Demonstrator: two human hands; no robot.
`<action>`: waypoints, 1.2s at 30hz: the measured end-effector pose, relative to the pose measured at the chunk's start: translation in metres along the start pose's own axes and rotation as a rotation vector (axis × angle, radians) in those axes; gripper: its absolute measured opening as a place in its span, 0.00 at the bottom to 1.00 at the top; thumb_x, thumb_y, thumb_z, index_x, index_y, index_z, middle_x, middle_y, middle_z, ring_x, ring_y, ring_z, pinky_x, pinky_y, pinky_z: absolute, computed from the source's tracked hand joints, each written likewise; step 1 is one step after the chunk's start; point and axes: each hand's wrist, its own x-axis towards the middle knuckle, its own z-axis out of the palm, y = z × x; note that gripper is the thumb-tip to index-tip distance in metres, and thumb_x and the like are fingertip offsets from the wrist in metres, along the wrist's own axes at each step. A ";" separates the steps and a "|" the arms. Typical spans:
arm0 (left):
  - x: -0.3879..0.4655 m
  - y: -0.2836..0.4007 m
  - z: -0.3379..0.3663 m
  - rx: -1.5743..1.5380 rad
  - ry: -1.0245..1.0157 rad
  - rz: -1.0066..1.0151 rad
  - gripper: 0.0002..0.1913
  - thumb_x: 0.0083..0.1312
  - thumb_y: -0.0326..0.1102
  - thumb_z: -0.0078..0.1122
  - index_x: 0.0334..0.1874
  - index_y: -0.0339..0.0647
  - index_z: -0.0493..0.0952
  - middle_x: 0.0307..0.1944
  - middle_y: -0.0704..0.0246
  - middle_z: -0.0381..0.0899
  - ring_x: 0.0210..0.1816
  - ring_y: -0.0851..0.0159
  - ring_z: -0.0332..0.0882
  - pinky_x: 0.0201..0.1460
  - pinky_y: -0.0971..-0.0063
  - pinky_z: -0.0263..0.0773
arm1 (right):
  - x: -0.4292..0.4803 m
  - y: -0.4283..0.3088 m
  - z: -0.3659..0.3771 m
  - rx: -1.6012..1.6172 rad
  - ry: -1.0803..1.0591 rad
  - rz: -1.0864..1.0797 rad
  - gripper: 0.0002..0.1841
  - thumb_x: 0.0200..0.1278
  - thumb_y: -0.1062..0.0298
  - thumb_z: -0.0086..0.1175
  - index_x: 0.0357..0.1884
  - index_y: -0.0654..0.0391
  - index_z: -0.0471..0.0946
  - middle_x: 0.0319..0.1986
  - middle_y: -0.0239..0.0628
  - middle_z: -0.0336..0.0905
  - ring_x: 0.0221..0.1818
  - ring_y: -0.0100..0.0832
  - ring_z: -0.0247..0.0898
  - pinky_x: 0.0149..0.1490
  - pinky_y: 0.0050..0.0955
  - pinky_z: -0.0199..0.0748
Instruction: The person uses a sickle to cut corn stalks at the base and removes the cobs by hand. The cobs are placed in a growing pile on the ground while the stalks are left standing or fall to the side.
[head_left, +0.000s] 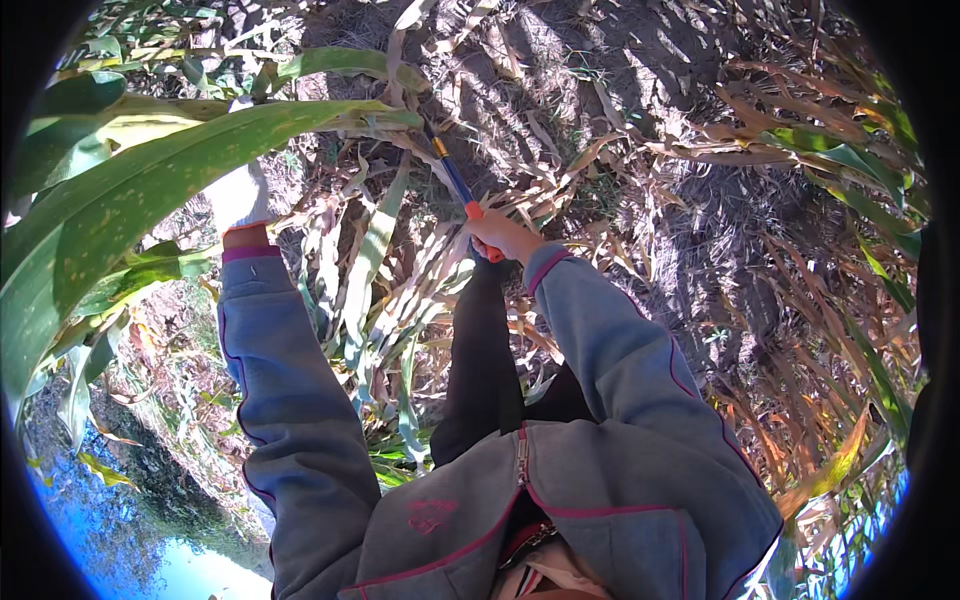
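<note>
My right hand (510, 234), bare, grips the orange handle of a hand tool (456, 178). Its shaft is dark blue with a gold-coloured band, pointing up and left. The tool's far end passes behind leaves, so its head cannot be made out. My left hand (241, 196) wears a white knit glove with an orange cuff. It reaches forward among standing corn plants, and a broad green corn leaf (187, 154) crosses in front of it. The fingers are mostly hidden, so I cannot see what they hold.
Cut-looking corn stalks and dry leaves (420, 300) lie in a heap beside my legs (484, 352). Dry brown corn plants (817, 300) line the right side. Shaded soil with straw litter (622, 97) stretches ahead. Trees (172, 480) appear at the lower left.
</note>
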 end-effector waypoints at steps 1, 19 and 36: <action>0.008 0.003 0.003 0.040 -0.020 -0.036 0.23 0.55 0.21 0.43 0.53 0.50 0.72 0.37 0.53 0.76 0.32 0.60 0.75 0.38 0.75 0.68 | -0.001 0.002 0.001 0.060 -0.021 0.005 0.14 0.52 0.66 0.49 0.13 0.62 0.67 0.09 0.34 0.64 0.10 0.27 0.62 0.17 0.28 0.58; -0.175 0.075 -0.033 -1.438 0.550 -1.076 0.12 0.61 0.35 0.53 0.40 0.33 0.72 0.39 0.63 0.74 0.38 0.68 0.73 0.42 0.75 0.71 | -0.184 0.046 0.021 0.236 0.180 0.078 0.06 0.54 0.71 0.46 0.24 0.60 0.63 0.12 0.31 0.62 0.11 0.24 0.60 0.15 0.24 0.57; -0.477 -0.058 -0.022 -1.333 0.328 -1.553 0.22 0.55 0.41 0.53 0.49 0.35 0.69 0.46 0.62 0.72 0.48 0.61 0.69 0.54 0.69 0.64 | -0.269 0.110 -0.146 0.006 0.472 0.104 0.06 0.53 0.71 0.46 0.25 0.55 0.61 0.12 0.28 0.59 0.10 0.21 0.56 0.14 0.19 0.57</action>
